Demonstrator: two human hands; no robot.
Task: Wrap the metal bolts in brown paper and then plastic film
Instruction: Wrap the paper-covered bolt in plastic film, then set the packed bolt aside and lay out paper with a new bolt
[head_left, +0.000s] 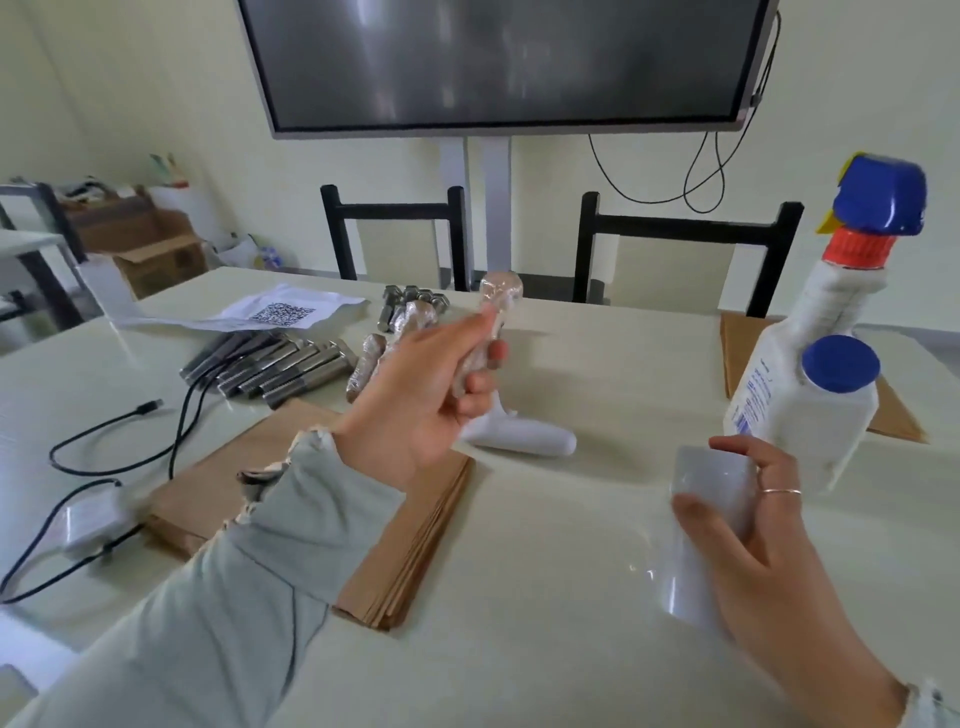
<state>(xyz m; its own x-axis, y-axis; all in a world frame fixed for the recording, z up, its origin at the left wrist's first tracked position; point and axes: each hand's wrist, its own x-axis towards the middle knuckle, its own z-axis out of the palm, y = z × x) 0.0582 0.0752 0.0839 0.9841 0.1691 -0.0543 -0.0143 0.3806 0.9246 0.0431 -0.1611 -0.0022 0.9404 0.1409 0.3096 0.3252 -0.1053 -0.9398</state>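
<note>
The left hand holds a wrapped bolt up off the counter, its fingers curled round the shank while the film-covered head sticks out above them. Holding it by the lower shank leaves the head free, which looks like a way to check the finished wrap or carry it off to the others. Just beyond the left fingers, a few wrapped bolts already lie together on the counter, probably the done pile. Farther out on that side lie the bare metal bolts, lined up within reach as the stock not yet wrapped.

The right hand grips the roll of plastic film, fingers wrapped round its barrel, low over the counter. Keeping the roll in hand suggests it is kept ready for the next bolt.

Under the left wrist lies the stack of brown paper, flat and close by, so that a sheet can be drawn straight off it. Between the two hands, past the fingertips, rests a white handle-like tool; what it is for I cannot tell. Beyond the right fingers stand a spray bottle and a white jar with a blue lid, out of the working space.
</note>
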